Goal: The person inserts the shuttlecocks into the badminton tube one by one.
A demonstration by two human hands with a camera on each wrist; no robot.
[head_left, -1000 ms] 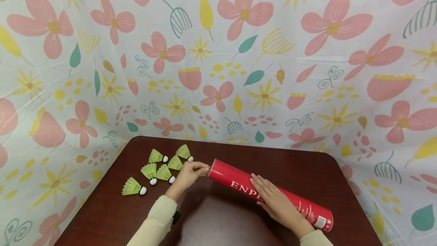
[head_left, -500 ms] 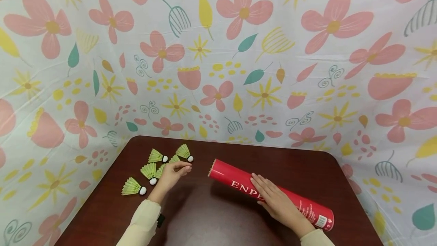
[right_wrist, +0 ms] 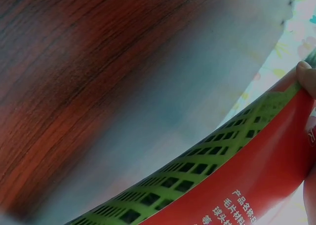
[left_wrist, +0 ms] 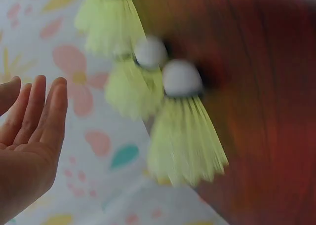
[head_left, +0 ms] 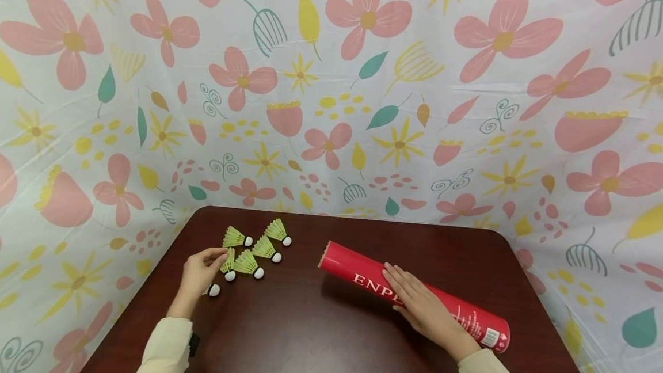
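My left grip [head_left: 199, 274] is hovering loosely spread, holding nothing, near six shuttlecocks [head_left: 265, 248] on one desk [head_left: 290, 321]. My right grip [head_left: 422, 308] is clasping one red tube [head_left: 357, 266].

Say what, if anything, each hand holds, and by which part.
The right hand holds the tube by its middle; the left hand holds nothing.

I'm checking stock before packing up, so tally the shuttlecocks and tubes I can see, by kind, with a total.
Yellow-green shuttlecocks: 6, two partly hidden by the left hand
Red tube: 1
Total: 7
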